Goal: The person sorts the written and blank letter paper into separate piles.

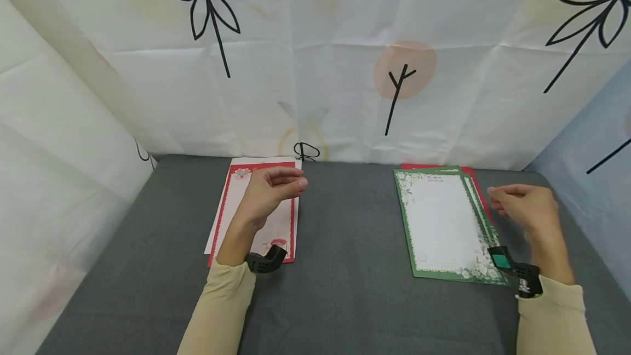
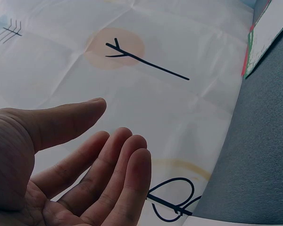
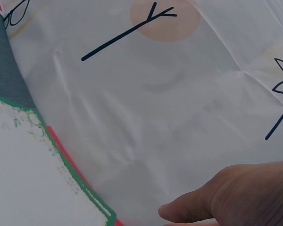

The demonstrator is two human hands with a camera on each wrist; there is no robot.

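My left hand [image 1: 268, 193] hovers over a red-bordered sheet of paper [image 1: 276, 229] at the left, which lies on a white sheet [image 1: 213, 240]. In the left wrist view the left hand's fingers [image 2: 118, 174] are loosely bent, thumb apart, with nothing between them. At the right lies a stack topped by a green-bordered sheet with printed flowers [image 1: 439, 223]. A red edge [image 1: 480, 190] shows from under it. Just beyond that stack's right side is my right hand [image 1: 532, 207], fingers loosely bent and holding nothing visible. Only its thumb side shows in the right wrist view.
A dark grey cloth [image 1: 350, 289] covers the table. Behind it hangs a white curtain [image 1: 335, 92] with black plant drawings, and more pale fabric [image 1: 59, 179] closes off the left side. Both wrists wear black bands [image 1: 266, 260].
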